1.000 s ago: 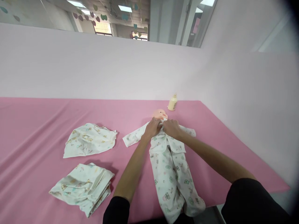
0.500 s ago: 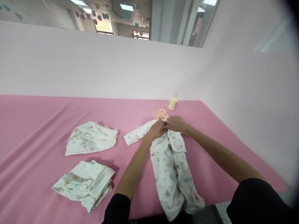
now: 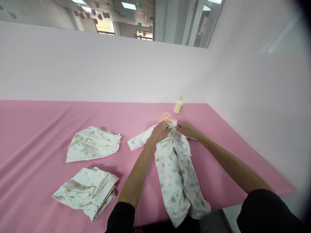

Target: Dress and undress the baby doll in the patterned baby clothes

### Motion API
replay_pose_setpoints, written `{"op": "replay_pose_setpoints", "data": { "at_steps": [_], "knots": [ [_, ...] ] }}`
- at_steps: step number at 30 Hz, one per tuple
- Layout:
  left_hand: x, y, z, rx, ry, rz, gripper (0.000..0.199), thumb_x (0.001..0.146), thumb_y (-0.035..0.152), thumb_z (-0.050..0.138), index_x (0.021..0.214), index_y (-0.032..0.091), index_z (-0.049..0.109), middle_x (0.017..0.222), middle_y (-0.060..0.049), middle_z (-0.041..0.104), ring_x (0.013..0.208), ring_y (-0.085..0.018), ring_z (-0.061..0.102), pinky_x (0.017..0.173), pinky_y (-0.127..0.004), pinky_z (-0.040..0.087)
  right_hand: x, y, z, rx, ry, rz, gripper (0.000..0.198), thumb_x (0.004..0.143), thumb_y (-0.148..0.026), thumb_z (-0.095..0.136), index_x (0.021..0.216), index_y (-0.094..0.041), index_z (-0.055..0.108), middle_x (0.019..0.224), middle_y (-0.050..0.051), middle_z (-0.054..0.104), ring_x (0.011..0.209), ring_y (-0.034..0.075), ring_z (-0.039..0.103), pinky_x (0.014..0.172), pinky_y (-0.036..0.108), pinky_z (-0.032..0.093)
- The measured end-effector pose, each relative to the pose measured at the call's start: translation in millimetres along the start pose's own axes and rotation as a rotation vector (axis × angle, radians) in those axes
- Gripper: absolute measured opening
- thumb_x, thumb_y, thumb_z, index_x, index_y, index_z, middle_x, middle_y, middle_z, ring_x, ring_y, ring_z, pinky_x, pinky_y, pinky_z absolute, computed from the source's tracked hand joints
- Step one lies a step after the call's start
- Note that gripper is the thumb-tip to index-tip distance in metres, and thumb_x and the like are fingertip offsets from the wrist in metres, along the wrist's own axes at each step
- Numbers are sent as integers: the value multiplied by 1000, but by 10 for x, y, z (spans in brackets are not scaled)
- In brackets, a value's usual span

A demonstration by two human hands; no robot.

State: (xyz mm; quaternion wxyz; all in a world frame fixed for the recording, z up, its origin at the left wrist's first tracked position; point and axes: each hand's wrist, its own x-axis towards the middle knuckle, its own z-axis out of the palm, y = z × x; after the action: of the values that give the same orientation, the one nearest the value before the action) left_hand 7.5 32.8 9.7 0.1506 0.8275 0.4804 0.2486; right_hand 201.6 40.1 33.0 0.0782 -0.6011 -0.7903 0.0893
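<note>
Pink table [image 3: 218, 187] leaves room rightward; white, printed outfit [image 3: 173, 181] reaches its near edge. Our left hand [image 3: 160, 131] and right hand [image 3: 187, 128] curl at the collar [image 3: 174, 123]; we cannot tell their grip.

The doll [image 3: 165, 117] lies on the table [image 3: 48, 129], head toward the wall [image 3: 109, 71], trousers [image 3: 178, 184] running to the near edge. Behind the head, slightly right, stands the bottle [image 3: 178, 106] — near the wall. Well left of the trousers is the near cloth [image 3: 86, 191]; behind that lies the far cloth [image 3: 93, 144]. The left hand [image 3: 161, 131] and right hand [image 3: 187, 128] are at the shirt's [image 3: 162, 147] upper front — its neckline between them.
</note>
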Motion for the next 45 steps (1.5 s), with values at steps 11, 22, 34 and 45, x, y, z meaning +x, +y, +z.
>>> {"op": "replay_pose_setpoints", "data": {
  "at_steps": [11,22,34,45],
  "knots": [
    [-55,-24,-95,-6,-55,-63,30,94,37,47,71,19,44,90,-5,58,78,-18,53,68,-31,38,-470,-466,39,-62,-46,25,25,93,-38,51,76,-19,51,81,4,65,72,18,58,58,29,30],
    [-97,-8,-182,-20,-74,-41,28,93,38,49,72,19,52,86,-5,62,78,-19,57,70,-30,39,-433,-661,183,-471,-70,-155,17,86,-7,52,92,-12,67,94,16,70,84,25,68,68,31,46],
    [-231,93,-229,-47,-248,93,23,84,25,55,99,21,72,95,-6,67,83,-19,61,65,-27,42,-483,-570,133,-414,-29,-160,17,90,-8,48,93,-12,65,92,15,70,81,23,64,62,30,39],
    [-212,226,-170,2,-162,157,17,82,16,47,69,19,58,81,-5,62,79,-20,57,68,-30,38,-447,-210,7,391,-118,-30,19,89,-25,44,71,-20,48,63,-2,58,56,11,49,54,24,36]
  ]
}}
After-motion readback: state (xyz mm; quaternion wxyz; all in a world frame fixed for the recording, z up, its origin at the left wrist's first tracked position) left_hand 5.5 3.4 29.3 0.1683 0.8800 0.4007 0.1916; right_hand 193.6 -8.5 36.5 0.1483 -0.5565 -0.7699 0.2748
